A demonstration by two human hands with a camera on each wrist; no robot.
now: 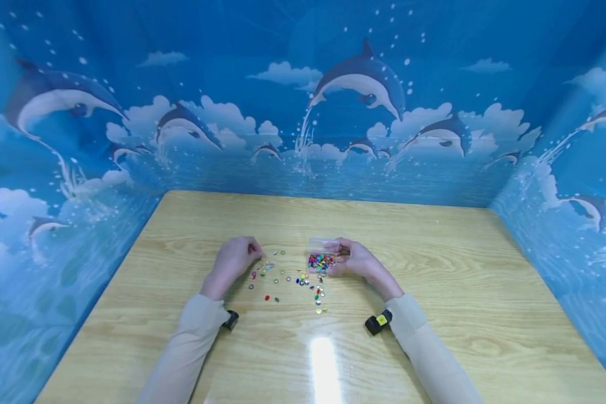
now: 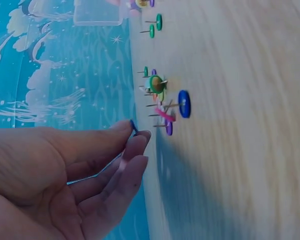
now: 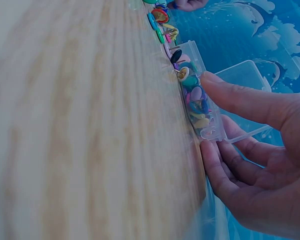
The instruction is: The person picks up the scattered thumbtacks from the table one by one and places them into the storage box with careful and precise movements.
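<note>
in the head view, your left hand (image 1: 234, 259) is just left of the loose tacks (image 1: 276, 281) scattered on the table (image 1: 262, 353); your right hand (image 1: 356, 261) is at the right side of the clear box (image 1: 315, 272), its lid (image 1: 319, 244) open and bright tacks (image 1: 320, 262) inside. in the left wrist view, your thumb and fingers pinch a dark blue tack (image 2: 134, 128) near the loose ones. in the right wrist view, your thumb and fingers clamp the box, which rests on the table.
</note>
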